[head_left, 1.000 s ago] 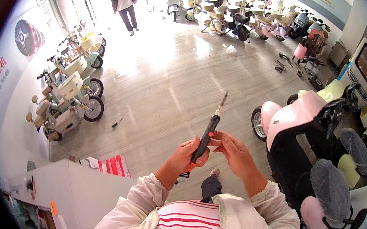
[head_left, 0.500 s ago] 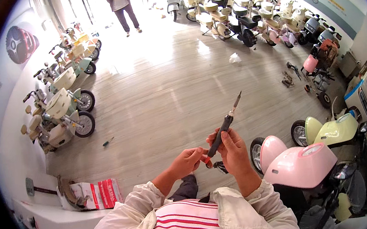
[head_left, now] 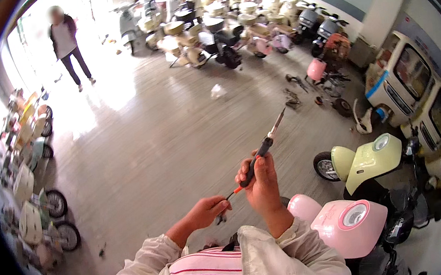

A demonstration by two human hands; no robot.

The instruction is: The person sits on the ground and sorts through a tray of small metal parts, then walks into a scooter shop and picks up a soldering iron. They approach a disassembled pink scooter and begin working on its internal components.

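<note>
My right hand [head_left: 262, 182] grips the black handle of a long screwdriver [head_left: 262, 148], whose metal shaft points up and to the right. The tool's orange butt end sticks out toward my left hand [head_left: 209, 209], which pinches it with closed fingertips. Both hands are raised in front of my chest, above my cream jacket sleeves and striped shirt. A pink scooter [head_left: 348, 223] stands just to the right of my right forearm.
A pale green scooter [head_left: 365, 161] stands beyond the pink one. Rows of scooters line the left wall [head_left: 33, 200] and the far end [head_left: 220, 30]. A person [head_left: 68, 46] stands at the bright far doorway. Small cream vehicles [head_left: 415, 95] stand at right. Loose parts [head_left: 291, 98] lie on the wooden floor.
The view has swung right, so the white counter at lower left is gone and the scooters at right fill more of the picture. My hands still hold the screwdriver, now further apart along it.
</note>
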